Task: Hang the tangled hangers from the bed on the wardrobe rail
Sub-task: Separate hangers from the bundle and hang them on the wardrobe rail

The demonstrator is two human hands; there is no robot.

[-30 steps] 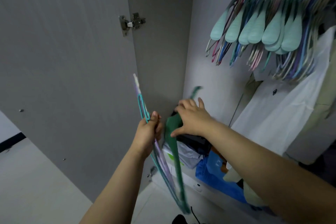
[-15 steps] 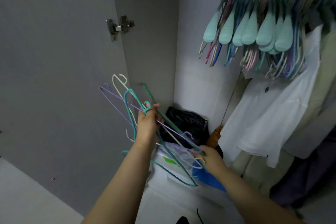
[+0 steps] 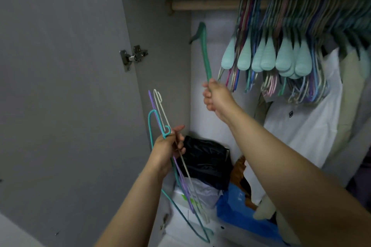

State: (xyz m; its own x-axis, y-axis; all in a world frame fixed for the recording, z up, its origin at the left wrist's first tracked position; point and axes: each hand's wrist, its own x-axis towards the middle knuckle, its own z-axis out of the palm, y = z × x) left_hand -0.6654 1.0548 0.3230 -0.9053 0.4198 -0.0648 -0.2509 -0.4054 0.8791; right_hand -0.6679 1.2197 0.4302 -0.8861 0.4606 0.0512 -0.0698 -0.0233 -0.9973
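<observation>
Your right hand (image 3: 215, 98) separated the green hanger (image 3: 204, 50) and raised it toward the rail (image 3: 204, 5). Your left hand (image 3: 167, 146) gripped the remaining hangers (image 3: 158, 110). Hooking remained.

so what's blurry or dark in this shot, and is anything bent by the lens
Head view: the green hanger in the right hand is smeared by motion; the hung hangers go dim and soft toward the upper right; the door edge bows from wide-angle distortion; the left hand looks fairly sharp.

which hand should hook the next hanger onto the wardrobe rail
Right. The right hand already holds the dark green hanger raised, hook uppermost, just below the bare stretch of rail. The left hand is lower, gripping the remaining hangers.
</observation>
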